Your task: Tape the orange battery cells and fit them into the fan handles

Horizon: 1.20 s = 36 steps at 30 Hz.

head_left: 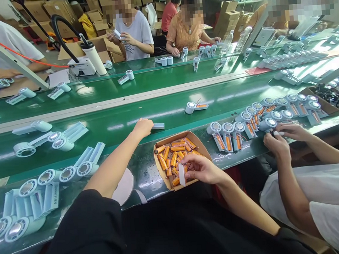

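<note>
My left hand (143, 128) is closed over a light-blue handheld fan at the near side of the green belt. Only the fan's handle (158, 126) sticks out to the right of my fist; its head is hidden. Over the cardboard box (203, 149) my right hand (204, 169) pinches a small flat white strip (181, 175) between thumb and fingers. Beneath it, several orange-wrapped batteries (174, 157) with thin wires fill the box.
Fans with open handles (87, 168) lie to my left. More fans holding orange batteries (228, 136) stand to the right, where a co-worker's hands (278, 142) work on one. A single fan (190, 107) lies on the belt (145, 109). Other people sit across.
</note>
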Motion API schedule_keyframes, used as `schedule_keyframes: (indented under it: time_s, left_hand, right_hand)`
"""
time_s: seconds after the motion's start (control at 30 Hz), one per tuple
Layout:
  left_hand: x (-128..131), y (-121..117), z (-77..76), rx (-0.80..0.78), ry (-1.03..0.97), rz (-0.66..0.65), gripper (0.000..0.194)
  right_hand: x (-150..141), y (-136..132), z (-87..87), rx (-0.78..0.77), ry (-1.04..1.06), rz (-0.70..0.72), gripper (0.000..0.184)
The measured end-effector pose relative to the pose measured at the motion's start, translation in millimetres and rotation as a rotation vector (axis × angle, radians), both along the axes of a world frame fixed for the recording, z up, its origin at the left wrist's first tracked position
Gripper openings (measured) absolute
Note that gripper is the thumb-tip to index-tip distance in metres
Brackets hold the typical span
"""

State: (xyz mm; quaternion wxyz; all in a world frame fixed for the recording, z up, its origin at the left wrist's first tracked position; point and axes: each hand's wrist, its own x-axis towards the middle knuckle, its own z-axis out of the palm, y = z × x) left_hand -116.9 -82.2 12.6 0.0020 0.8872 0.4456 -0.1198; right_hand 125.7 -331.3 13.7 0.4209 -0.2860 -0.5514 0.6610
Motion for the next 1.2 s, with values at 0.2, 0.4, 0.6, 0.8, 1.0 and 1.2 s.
schedule_keyframes:
  time_s: [0.2, 0.4, 0.6, 0.8, 1.0, 1.2]
  left_hand:
    - [1.5, 10.4, -12.6, -0.023, -0.087, -0.011, 0.026]
    - [-0.2, 27.9, -12.3, -0.084, -0.206, 0.004, 0.020]
    - [-10.2, 23.6, -10.1, -0.080, -0.421, 0.038, 0.024]
    - [-7.6, 13.5, -17.2, -0.063, -0.576, 0.065, 0.024]
    - [-0.5, 14.7, -21.6, -0.094, -0.635, 0.073, 0.023]
    - [8.4, 14.3, -21.5, -0.128, -0.642, 0.098, 0.022]
  right_hand:
    - [-9.2, 2.2, 3.9, -0.019, 0.051, 0.089, 0.036]
    - [-17.2, 23.5, 12.8, 0.102, -0.046, -0.027, 0.048]
    - [-18.0, 114.8, 23.5, 0.221, -0.158, -0.247, 0.053]
    - [-17.4, 217.8, 15.2, 0.420, -0.582, -0.321, 0.032]
    - [-4.8, 231.0, -3.4, 0.665, -0.914, -0.203, 0.022]
    - [-0.4, 236.0, -11.4, 0.718, -1.147, -0.115, 0.027]
